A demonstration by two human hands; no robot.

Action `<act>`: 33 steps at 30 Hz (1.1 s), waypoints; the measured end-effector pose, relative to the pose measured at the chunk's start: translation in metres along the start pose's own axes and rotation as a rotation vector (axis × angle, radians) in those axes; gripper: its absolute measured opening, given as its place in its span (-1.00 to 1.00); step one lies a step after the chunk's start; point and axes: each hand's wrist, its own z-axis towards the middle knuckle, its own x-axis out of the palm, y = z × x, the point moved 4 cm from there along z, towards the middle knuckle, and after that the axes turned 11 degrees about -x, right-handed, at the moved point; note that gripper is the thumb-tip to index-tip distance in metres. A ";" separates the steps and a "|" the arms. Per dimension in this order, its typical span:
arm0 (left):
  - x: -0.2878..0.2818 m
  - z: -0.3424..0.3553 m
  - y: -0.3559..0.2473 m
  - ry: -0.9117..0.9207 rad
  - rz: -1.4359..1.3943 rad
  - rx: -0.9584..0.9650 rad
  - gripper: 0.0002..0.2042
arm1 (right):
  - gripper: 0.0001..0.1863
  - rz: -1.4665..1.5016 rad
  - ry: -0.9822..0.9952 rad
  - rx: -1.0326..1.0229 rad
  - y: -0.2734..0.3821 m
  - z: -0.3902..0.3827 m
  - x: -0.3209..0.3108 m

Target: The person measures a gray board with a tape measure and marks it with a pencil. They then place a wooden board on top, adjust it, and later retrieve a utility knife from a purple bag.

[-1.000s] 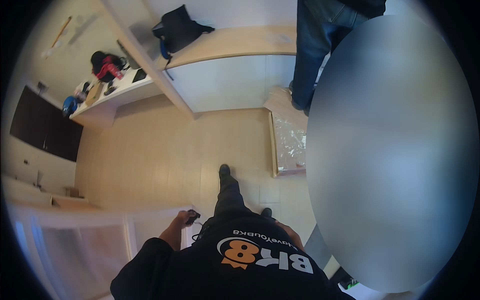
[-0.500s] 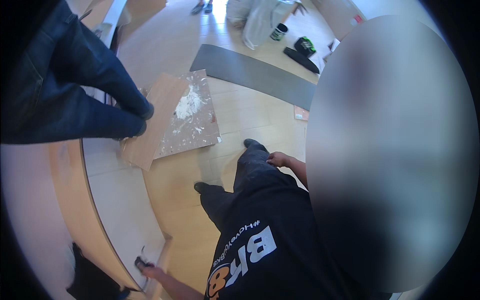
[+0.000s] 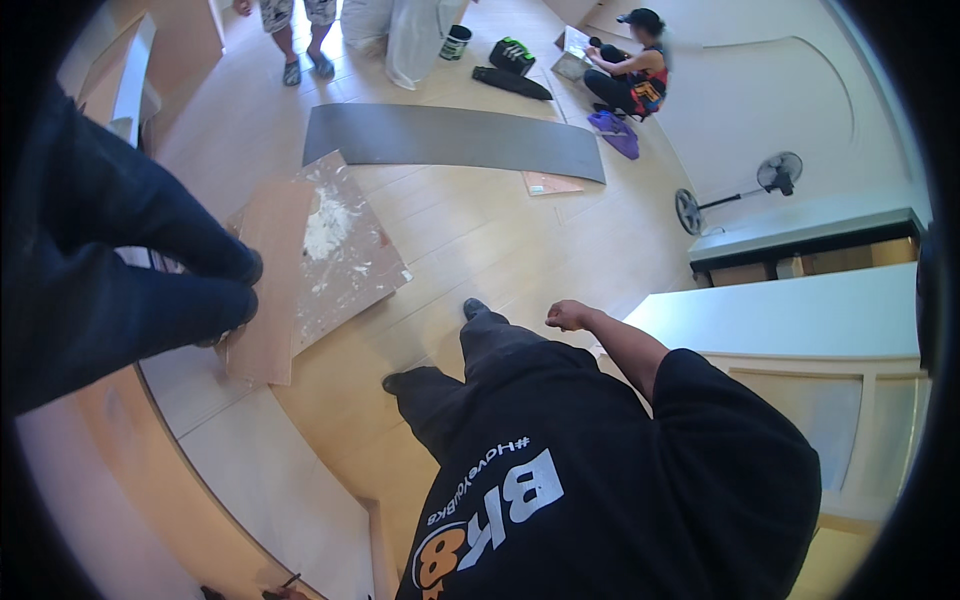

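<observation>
At the lower left edge only a sliver of my left hand (image 3: 293, 594) shows, closed on a small dark tool (image 3: 291, 580) with a thin protruding piece; its exact kind is hard to make out. My right hand (image 3: 568, 316) hangs in the air right of my thigh, fingers loosely curled, with nothing visible in it. I wear a black printed shirt (image 3: 610, 460) and dark trousers. Beyond my feet, a wooden plank (image 3: 272, 280) overlaps a board smeared with white paste (image 3: 345, 255), and both lie on the floor.
Someone in jeans (image 3: 130, 290) stands close at left, feet by the plank. A long grey panel (image 3: 450, 137) lies ahead. Behind it are a bucket (image 3: 456, 42) and a black-green bag (image 3: 512, 56). A person crouches (image 3: 635, 75) far right, near a fan (image 3: 735, 195). White cabinetry (image 3: 770, 310) stands at right.
The view has swung right, bringing the crouching person, fan and cabinetry into sight. My right hand has come away from my thigh. My left hand has slipped mostly out of view at the lower edge.
</observation>
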 end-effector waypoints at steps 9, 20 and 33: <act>0.102 -0.185 -0.006 0.458 0.245 0.099 -0.91 | -0.56 0.295 -0.177 0.021 -0.021 0.009 0.002; 0.267 -0.549 -0.106 1.402 0.572 0.446 -0.83 | -0.57 0.522 -0.325 0.044 -0.180 0.003 0.006; 0.409 -0.773 -0.231 1.547 0.943 0.273 -0.80 | -0.72 1.318 -0.699 0.451 -0.304 -0.102 0.025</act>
